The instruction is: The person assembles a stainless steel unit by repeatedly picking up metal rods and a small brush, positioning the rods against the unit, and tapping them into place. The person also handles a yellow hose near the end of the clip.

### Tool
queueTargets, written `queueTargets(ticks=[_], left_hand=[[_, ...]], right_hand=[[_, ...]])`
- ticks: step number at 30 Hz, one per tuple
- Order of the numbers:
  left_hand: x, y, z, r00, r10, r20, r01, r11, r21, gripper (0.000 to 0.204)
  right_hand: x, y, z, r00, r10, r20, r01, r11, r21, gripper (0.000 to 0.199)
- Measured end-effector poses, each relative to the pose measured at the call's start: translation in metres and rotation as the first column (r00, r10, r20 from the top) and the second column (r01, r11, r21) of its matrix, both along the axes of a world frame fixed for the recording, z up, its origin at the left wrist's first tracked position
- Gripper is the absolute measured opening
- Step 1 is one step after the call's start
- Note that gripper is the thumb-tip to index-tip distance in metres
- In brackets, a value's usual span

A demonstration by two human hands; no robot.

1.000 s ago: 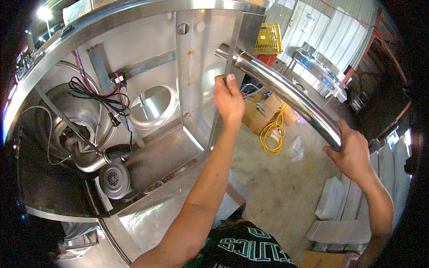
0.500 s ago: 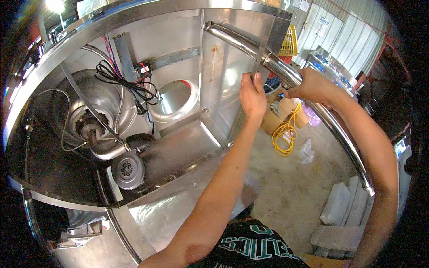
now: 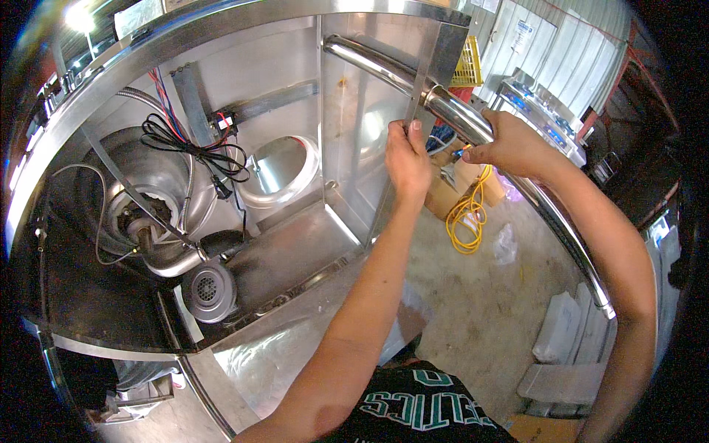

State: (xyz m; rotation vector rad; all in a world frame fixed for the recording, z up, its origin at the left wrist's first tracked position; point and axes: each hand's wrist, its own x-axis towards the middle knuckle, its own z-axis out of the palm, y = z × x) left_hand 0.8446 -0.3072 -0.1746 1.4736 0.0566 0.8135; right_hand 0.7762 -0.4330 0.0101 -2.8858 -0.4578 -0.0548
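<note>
Shifted from the outer end of a polished metal tube [image 3: 459, 117] a second ago, the right hand [image 3: 515, 144] now grasps it partway along, just outside a steel cabinet [image 3: 221, 28], and the tube reaches farther inside. As seen from the head camera, the tube slants through the cabinet's side panel [image 3: 373, 166], one end within the cabinet, the other beside the right forearm. Below the tube, the left hand [image 3: 408, 159] is clenched on the panel's front edge. Inside the cabinet, a bundle of black cable [image 3: 177, 140] hangs left of a round opening [image 3: 279, 171], and a round grey housing with a perforated center [image 3: 209, 293] sits near the lower edge. Beyond the hands, a coiled yellow cord [image 3: 465, 221] lies against a cardboard box [image 3: 442, 198] on the concrete floor [image 3: 473, 303].
</note>
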Motion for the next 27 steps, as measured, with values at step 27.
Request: queueTargets(ticks=[27], left_hand=[[-0.003,0.000,0.005,1.000,0.014,-0.001,-0.014,1.000,-0.018,0.030]], right_hand=[[0.002,0.000,-0.005,0.999,-0.003,-0.045,0.003,1.000,0.012,0.075]])
